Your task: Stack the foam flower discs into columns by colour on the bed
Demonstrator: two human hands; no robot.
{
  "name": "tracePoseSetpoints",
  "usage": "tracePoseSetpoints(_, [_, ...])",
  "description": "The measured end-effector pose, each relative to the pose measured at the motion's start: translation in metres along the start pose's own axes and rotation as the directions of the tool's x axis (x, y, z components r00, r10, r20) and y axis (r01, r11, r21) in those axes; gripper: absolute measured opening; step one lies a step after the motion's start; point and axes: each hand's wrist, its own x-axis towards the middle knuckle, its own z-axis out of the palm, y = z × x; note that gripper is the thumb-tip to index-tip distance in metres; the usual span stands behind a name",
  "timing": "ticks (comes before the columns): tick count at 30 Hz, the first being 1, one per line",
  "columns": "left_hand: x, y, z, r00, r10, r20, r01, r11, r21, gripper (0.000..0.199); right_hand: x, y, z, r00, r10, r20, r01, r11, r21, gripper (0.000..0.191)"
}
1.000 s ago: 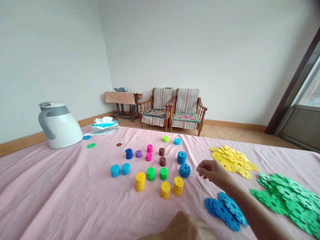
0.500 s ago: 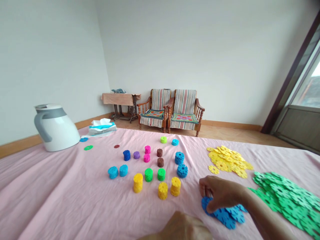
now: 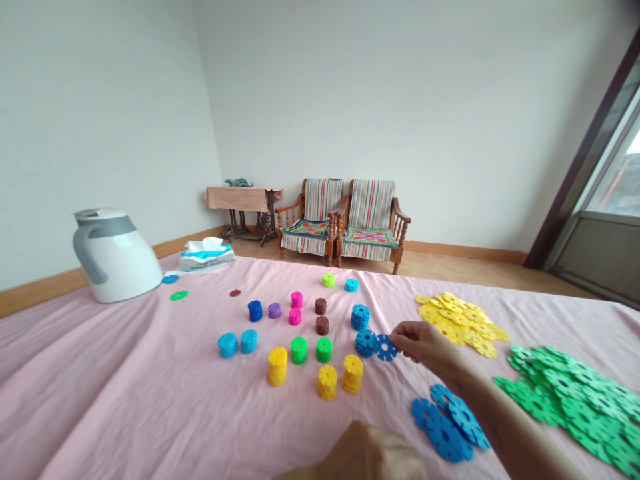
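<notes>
My right hand pinches a dark blue notched plastic disc by its edge, tilted up. The disc is close beside a blue stack of discs; I cannot tell whether they touch. Another blue stack stands just behind. Under my right forearm lies a loose pile of blue discs. My left hand rests at the bottom edge, back of the hand up, its fingers hidden from view. Yellow stacks and green stacks stand on the cloth ahead of it.
Loose yellow discs and green discs lie in heaps at the right. Small pink, brown and light blue stacks stand mid-table. A white jug and a tissue box are at the left on pink cloth.
My right hand has lifted a blue disc from the loose blue pile and carried it up and left to the blue stack. My left hand has stayed in place.
</notes>
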Motion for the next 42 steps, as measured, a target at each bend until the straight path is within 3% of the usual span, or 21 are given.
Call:
tracePoseSetpoints(3, [0.010, 0.009, -0.032, 0.958, -0.165, -0.236, 0.161, 0.986, -0.036, 0.013, 0.003, 0.000, 0.013, 0.992, 0.085, -0.096, -0.064, 0.977, 0.205, 0.022])
tracePoseSetpoints(5, [0.017, 0.010, -0.060, 0.875, -0.338, -0.345, 0.330, 0.940, -0.083, 0.010, 0.005, -0.003, 0.021, 0.983, 0.138, -0.125, -0.100, 0.958, 0.267, 0.021])
tracePoseSetpoints(8, [0.021, 0.002, -0.092, 0.756, -0.431, -0.492, 0.385, 0.902, -0.197, 0.014, 0.007, -0.007, 0.030, 0.972, 0.170, -0.162, -0.123, 0.955, 0.269, 0.017])
tracePoseSetpoints(11, [0.015, -0.012, -0.103, 0.653, -0.447, -0.611, 0.396, 0.890, -0.228, 0.015, 0.010, -0.009, 0.035, 0.969, 0.174, -0.175, -0.126, 0.958, 0.257, 0.012])
tracePoseSetpoints(13, [0.010, -0.017, -0.101, 0.630, -0.435, -0.644, 0.403, 0.891, -0.207, 0.015, 0.011, -0.009, 0.036, 0.967, 0.180, -0.180, -0.132, 0.959, 0.250, 0.011])
tracePoseSetpoints(20, [0.006, -0.011, -0.089, 0.677, -0.347, -0.649, 0.388, 0.918, -0.086, 0.013, 0.010, -0.004, 0.030, 0.963, 0.169, -0.209, -0.124, 0.969, 0.213, 0.011])
tracePoseSetpoints(22, [0.005, -0.006, -0.083, 0.710, -0.320, -0.628, 0.371, 0.927, -0.054, 0.012, 0.010, -0.004, 0.025, 0.965, 0.149, -0.217, -0.108, 0.976, 0.187, 0.011])
tracePoseSetpoints(26, [0.003, 0.005, -0.058, 0.869, -0.258, -0.422, 0.290, 0.957, 0.013, 0.016, 0.006, -0.003, 0.007, 0.976, 0.094, -0.195, -0.072, 0.990, 0.120, 0.007])
tracePoseSetpoints(28, [0.001, 0.006, -0.040, 0.944, -0.171, -0.281, 0.192, 0.980, 0.046, 0.014, 0.002, -0.002, -0.003, 0.991, 0.057, -0.117, -0.055, 0.998, 0.019, 0.005])
tracePoseSetpoints(30, [-0.001, 0.005, -0.022, 0.987, -0.059, -0.147, 0.073, 0.993, 0.093, 0.014, -0.006, -0.002, -0.012, 1.000, 0.020, 0.017, -0.017, 0.987, -0.159, 0.004])
tracePoseSetpoints(32, [-0.003, 0.001, -0.008, 1.000, 0.021, -0.012, -0.019, 0.983, 0.185, 0.023, -0.016, -0.005, -0.019, 0.987, 0.022, 0.162, 0.038, 0.934, -0.354, 0.002])
tracePoseSetpoints(35, [-0.006, -0.004, 0.007, 0.992, 0.055, 0.114, -0.089, 0.945, 0.316, 0.030, -0.031, -0.011, -0.024, 0.951, 0.092, 0.295, 0.090, 0.831, -0.549, 0.017])
tracePoseSetpoints(39, [-0.009, -0.006, 0.017, 0.993, 0.029, 0.111, -0.070, 0.918, 0.391, 0.031, -0.039, -0.015, -0.020, 0.933, 0.148, 0.327, 0.117, 0.737, -0.666, 0.032])
tracePoseSetpoints(42, [-0.008, -0.006, 0.019, 0.994, 0.008, 0.113, -0.051, 0.919, 0.391, 0.031, -0.039, -0.014, -0.015, 0.932, 0.150, 0.330, 0.122, 0.727, -0.675, 0.034])
